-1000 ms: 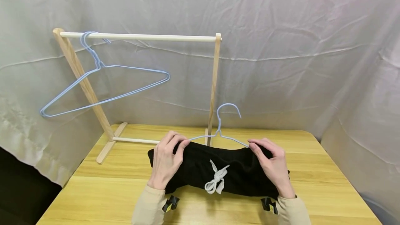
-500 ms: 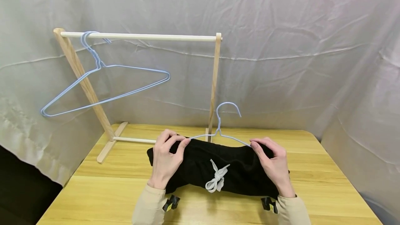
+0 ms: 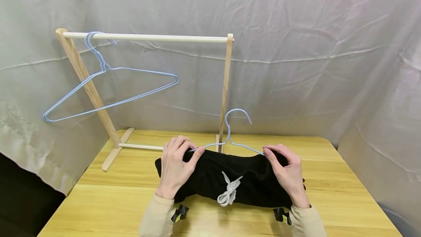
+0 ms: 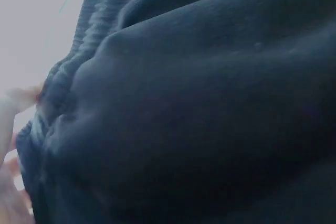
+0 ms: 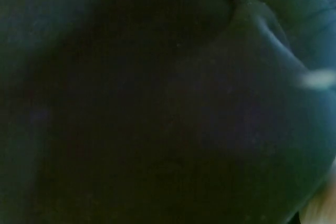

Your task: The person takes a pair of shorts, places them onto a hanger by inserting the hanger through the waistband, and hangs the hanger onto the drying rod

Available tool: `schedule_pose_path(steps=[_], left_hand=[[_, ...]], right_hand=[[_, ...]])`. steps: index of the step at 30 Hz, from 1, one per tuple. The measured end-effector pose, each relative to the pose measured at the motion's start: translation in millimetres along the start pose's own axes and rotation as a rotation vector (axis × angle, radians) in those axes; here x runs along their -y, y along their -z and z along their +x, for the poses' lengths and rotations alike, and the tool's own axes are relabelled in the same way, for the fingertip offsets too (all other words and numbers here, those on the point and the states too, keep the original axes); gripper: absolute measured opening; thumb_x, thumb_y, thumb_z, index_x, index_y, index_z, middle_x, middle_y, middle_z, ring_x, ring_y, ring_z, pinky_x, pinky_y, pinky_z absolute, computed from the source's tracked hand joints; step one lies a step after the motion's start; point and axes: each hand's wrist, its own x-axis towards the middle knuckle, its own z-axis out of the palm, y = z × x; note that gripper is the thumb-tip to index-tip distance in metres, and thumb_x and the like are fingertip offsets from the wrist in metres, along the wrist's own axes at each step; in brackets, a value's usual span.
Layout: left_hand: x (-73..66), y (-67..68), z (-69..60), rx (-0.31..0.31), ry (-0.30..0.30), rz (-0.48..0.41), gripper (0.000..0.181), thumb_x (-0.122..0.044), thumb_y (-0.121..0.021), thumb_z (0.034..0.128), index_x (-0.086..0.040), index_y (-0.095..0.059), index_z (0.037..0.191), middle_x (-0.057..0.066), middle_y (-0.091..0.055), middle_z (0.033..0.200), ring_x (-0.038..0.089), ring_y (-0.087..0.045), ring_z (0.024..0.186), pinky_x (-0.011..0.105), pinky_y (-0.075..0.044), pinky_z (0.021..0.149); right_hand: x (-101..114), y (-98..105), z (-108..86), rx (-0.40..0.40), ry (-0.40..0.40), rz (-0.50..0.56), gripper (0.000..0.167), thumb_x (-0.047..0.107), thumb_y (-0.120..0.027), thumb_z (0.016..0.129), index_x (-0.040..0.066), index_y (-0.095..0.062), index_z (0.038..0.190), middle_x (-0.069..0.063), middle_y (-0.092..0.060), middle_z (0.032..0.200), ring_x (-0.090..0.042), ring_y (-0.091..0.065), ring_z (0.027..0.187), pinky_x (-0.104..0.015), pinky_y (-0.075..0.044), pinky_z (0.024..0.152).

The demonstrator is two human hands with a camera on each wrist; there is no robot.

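Note:
Black drawstring pants [image 3: 250, 178] with a pale grey bow are held up over the table, their leg length hidden. A light blue wire hanger [image 3: 228, 140] stands hook up, its shoulders running down into the waistband. My left hand [image 3: 175, 169] pinches the left of the waistband, with the hanger wire passing between thumb and fingers. On the other side my right hand [image 3: 288, 173] pinches the waistband where the hanger's right shoulder enters. Black cloth [image 4: 184, 93] with a ribbed waistband fills the left wrist view. Dark cloth [image 5: 157, 103] covers most of the right wrist view.
A wooden clothes rack [image 3: 148, 37] stands at the back left. Light blue hangers [image 3: 138, 100] hang together near the left end of its rail. The wooden table [image 3: 342, 193] reaches back to a grey curtain [image 3: 296, 65].
My left thumb has shifted slightly right, and more hanger wire shows at that hand. The hook has moved a little left and down. My right hand stays nearly still.

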Motion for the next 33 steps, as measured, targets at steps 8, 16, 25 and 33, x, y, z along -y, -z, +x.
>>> schedule_pose_path(steps=[8, 16, 25, 33], left_hand=[[-5.0, 1.9, 1.9, 0.162, -0.084, 0.004, 0.01, -0.03, -0.077, 0.0874, -0.02, -0.076, 0.09, -0.009, -0.075, 0.084, 0.013, -0.068, 0.086, 0.033, -0.046, 0.083], [-11.2, 1.8, -0.2, 0.174, -0.045, -0.014, 0.007, -0.03, -0.081, 0.0825, -0.024, -0.077, 0.086, -0.016, -0.054, 0.065, -0.004, -0.041, 0.054, 0.012, -0.027, 0.051], [-9.9, 1.3, 1.7, -0.011, -0.026, -0.011, 0.034, -0.054, -0.074, 0.0857, -0.025, -0.072, 0.069, -0.013, -0.043, 0.053, -0.005, -0.032, 0.048, 0.013, -0.023, 0.047], [-9.0, 13.3, 25.2, 0.008, 0.044, 0.087, 0.039, -0.053, -0.085, 0.0711, -0.025, -0.061, 0.058, -0.013, -0.043, 0.048, -0.001, -0.032, 0.043, 0.019, -0.022, 0.044]], right_hand=[[0.9, -10.4, -0.1, 0.042, 0.014, -0.015, 0.03, -0.02, -0.073, 0.075, 0.003, -0.077, 0.094, -0.01, -0.074, 0.084, -0.001, -0.067, 0.087, -0.013, -0.05, 0.084], [2.2, -18.7, -2.3, 0.116, -0.029, -0.025, 0.024, -0.011, -0.075, 0.08, 0.008, -0.077, 0.094, -0.006, -0.074, 0.084, 0.0, -0.066, 0.086, -0.014, -0.049, 0.083], [14.7, -20.1, 14.2, 0.22, -0.143, -0.274, 0.011, 0.007, -0.076, 0.087, 0.013, -0.078, 0.096, -0.001, -0.078, 0.088, 0.003, -0.066, 0.081, -0.011, -0.047, 0.078], [41.3, -22.5, 94.0, 0.452, -0.239, -0.28, 0.021, 0.019, -0.064, 0.099, 0.005, -0.074, 0.111, -0.011, -0.077, 0.1, -0.02, -0.073, 0.082, -0.026, -0.056, 0.074]])
